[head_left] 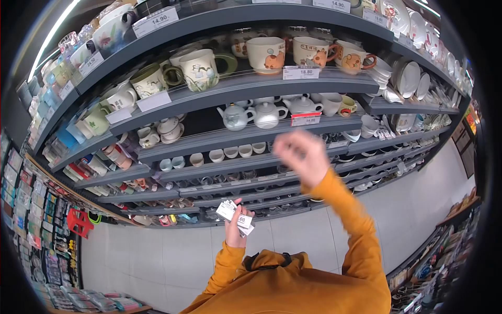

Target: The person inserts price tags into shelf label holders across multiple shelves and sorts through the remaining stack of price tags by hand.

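Observation:
My left hand [238, 229], low in front of the shelves, is closed around a small stack of white price labels [235, 215], fanned out with printed figures showing. My right hand [300, 157] is raised in front of the middle shelves, smeared by motion. Its fingers look bent, but I cannot tell whether they hold anything. Just above it a red-edged price label [306, 120] sits on the shelf edge under a white teapot [306, 104]. Further left on that shelf stand another white teapot [269, 115] and a pale blue teapot [236, 116].
Above, patterned mugs [265, 55] stand behind a price label [300, 73]; green-handled mugs [200, 70] are to their left. Small cups [230, 152] line a lower shelf. White plates [408, 78] stand at right. Red plastic item [80, 223] is by the left shelving, above tiled floor [157, 251].

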Demonstrator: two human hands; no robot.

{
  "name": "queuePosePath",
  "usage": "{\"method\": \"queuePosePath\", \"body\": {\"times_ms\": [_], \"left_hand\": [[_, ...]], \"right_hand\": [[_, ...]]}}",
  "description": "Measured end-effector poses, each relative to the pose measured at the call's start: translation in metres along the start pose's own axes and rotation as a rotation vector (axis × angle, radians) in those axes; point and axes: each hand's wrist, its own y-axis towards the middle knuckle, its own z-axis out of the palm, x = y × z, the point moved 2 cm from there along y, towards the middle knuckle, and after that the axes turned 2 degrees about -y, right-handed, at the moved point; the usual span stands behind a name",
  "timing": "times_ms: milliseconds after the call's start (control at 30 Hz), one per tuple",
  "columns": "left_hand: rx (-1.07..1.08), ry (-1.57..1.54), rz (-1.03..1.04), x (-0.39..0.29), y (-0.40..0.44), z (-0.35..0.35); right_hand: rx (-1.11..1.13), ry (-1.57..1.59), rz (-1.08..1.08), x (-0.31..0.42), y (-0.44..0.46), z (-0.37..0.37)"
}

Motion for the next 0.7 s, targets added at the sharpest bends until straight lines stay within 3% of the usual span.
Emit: {"method": "queuePosePath", "body": {"times_ms": [67,233,333,467,600,700], "left_hand": [[-0.021,-0.018,-0.054,0.013,-0.006,0.003],[-0.044,-0.053,-0.222,0.043,-0.020,0.012],[-0.067,-0.052,-0.235,0.054,-0.028,0.025],[-0.109,-0.063,-0.188,0.069,-0.036,0.036],[-0.114,-0.109,-0.153,0.086,-0.038,0.040],[-0.112,-0.103,-0.149,0.098,-0.037,0.055]], "right_hand": [[-0.225,-0.222,-0.243,-0.006,0.061,-0.042],[-0.038,-0.744,-0.169,-0.072,0.142,-0.081],[0.147,-0.473,0.052,-0.085,0.157,-0.089],[0.187,-0.185,0.147,-0.095,0.167,-0.094],[0.187,0.113,0.198,-0.104,0.175,-0.100],[0.159,0.021,0.098,-0.103,0.177,-0.109]]}}
